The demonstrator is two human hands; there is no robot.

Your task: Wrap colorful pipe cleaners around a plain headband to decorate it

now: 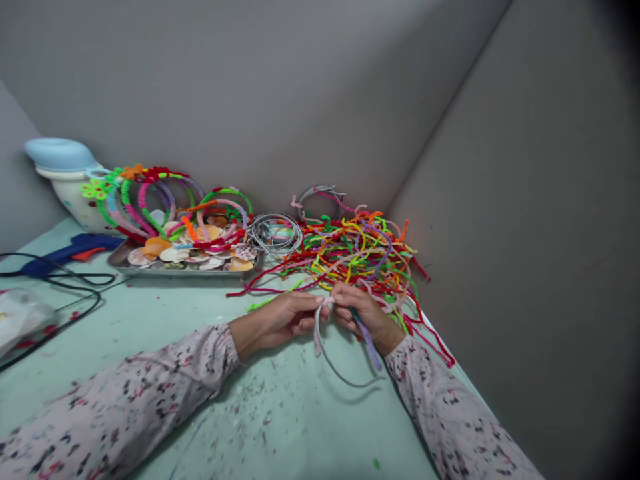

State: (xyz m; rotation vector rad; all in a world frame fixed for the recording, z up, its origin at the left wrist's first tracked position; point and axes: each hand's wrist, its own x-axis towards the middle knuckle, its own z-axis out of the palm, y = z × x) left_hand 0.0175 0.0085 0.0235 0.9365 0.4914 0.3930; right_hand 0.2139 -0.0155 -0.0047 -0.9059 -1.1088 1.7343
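Note:
My left hand (287, 317) is closed, thumb and fingers pinching the pink fuzzy wrapping near the top of a thin grey band (340, 375). The band curves down below both hands, and its bare end points right. My right hand (364, 315) pinches the same pink part from the other side, close to the left fingertips. A purple fuzzy strip (369, 343) hangs out under the right palm, with a bit of teal beside it. A short pink tail hangs below the left fingertips. The fingers hide part of the wrapping.
A metal tray (185, 272) holds shells and colourful fuzzy headbands. Right of it lie coiled grey bands (275, 233) and a heap of coloured pipe cleaners (360, 250). A blue glue gun (70, 255), black cable, white packet (23, 320) and blue-lidded container (75, 187) are left. Walls stand behind and right.

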